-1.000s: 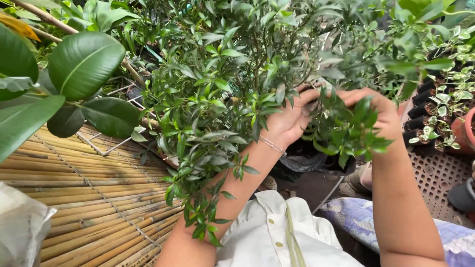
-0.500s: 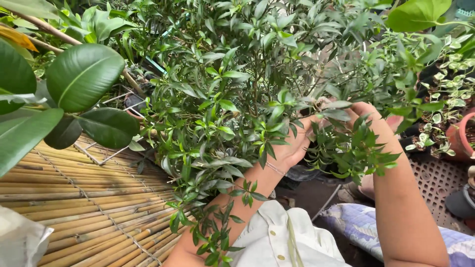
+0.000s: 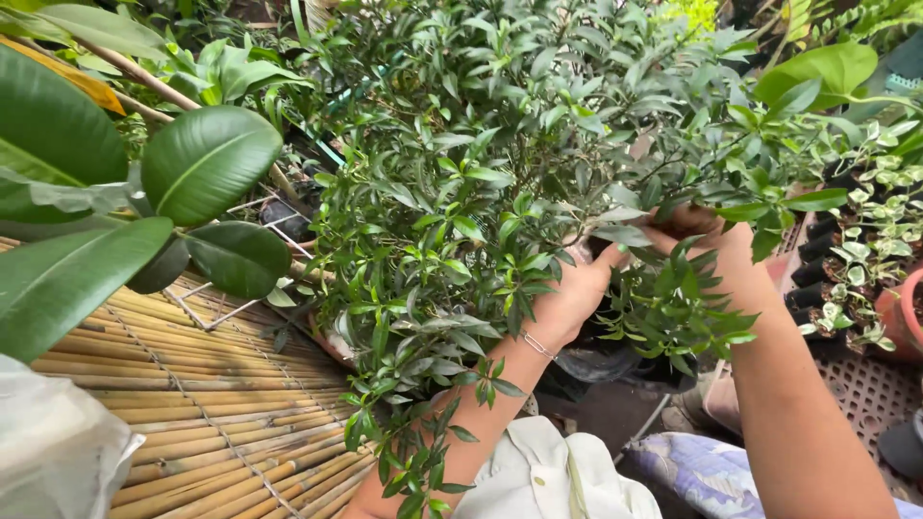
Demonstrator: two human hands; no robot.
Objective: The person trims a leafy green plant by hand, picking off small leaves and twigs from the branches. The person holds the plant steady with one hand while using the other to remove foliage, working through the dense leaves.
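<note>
The bushy shrub (image 3: 500,192) with small narrow leaves fills the centre of the head view. It stands in a black pot (image 3: 601,360), of which only a dark lower part shows beneath the foliage; the soil inside cannot be seen. The pot sits past the far right edge of the bamboo mat (image 3: 192,413), which covers the lower left of the view.

The left hand (image 3: 572,293) reaches in from below, palm turned toward the base of the shrub, just above the pot. A thin bracelet (image 3: 538,344) lies on its wrist. Its fingers are hidden behind the leaves, so how far they are open, and whether they grip a stem or the pot rim, cannot be told.

The right hand (image 3: 707,240) comes in from the right at the same height, just beside the left hand. Its fingers curl inward into the foliage, and leaves cover the fingertips; whether they close on a branch cannot be told. Low sprigs of the shrub hang across both forearms.

To the right, small black nursery pots (image 3: 817,288) stand in a row, each holding a cutting with pale variegated leaves. A terracotta pot (image 3: 904,312) shows at the right edge. Broad glossy leaves of a rubber plant (image 3: 207,159) overhang the mat's left side. A grey plastic bag (image 3: 53,447) lies at the mat's near left corner.
</note>
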